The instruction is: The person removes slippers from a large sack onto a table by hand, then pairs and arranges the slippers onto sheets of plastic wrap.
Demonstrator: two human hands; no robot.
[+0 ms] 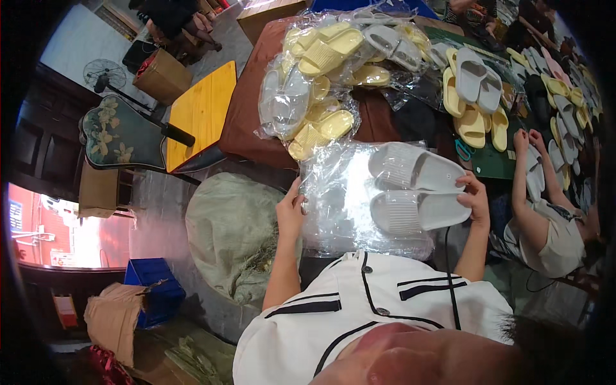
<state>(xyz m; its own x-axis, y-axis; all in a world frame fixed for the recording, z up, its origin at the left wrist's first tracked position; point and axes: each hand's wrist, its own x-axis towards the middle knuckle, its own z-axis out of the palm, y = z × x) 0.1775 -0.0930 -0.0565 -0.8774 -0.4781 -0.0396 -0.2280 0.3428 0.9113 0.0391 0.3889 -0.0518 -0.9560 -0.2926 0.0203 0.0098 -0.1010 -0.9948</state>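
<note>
A pair of light grey slippers [420, 208] lies side by side in front of me, ribbed straps toward the left and heels toward the right. My right hand [473, 197] is closed on the heel ends. At the other side, my left hand [292, 206] pinches the left edge of a clear plastic bag [340, 192], which shines in the light. The toes overlap the bag; glare hides whether they sit inside it or on top. More clear plastic lies beneath, over my lap.
Bagged yellow and grey slippers [314, 83] pile up on the brown-covered table [250, 96] beyond my hands. Teal scissors [464, 150] lie to the right, near stacked loose slippers [475, 80]. A person [545, 218] works at right. A pale sack [231, 231] and yellow board [202, 115] stand left.
</note>
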